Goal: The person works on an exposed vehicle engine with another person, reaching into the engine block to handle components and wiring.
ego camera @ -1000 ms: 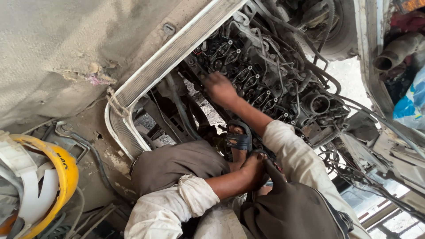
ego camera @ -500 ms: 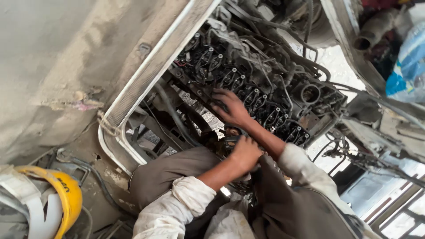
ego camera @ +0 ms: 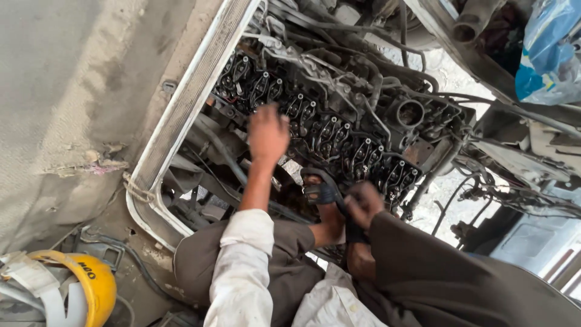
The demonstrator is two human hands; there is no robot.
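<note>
Engine (ego camera: 339,133): dark metal, oily, matt, rough with grime. Frame rail (ego camera: 187,103): pale painted metal, scuffed. Floor panel (ego camera: 66,91): dusty, coarse, matt grey. Helmet (ego camera: 91,284): glossy yellow plastic, white fabric straps. Sleeve (ego camera: 245,266): soiled white cloth. Trousers (ego camera: 436,278): matt brown cloth. Bag (ego camera: 548,51): shiny blue plastic film.

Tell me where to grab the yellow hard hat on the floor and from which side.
Grip the yellow hard hat by its rounded rim on the right, the side that faces the knees. It lies tilted at the lower left with pale straps bunched over its left side, so fingers coming from the right probably meet bare shell first.
</note>
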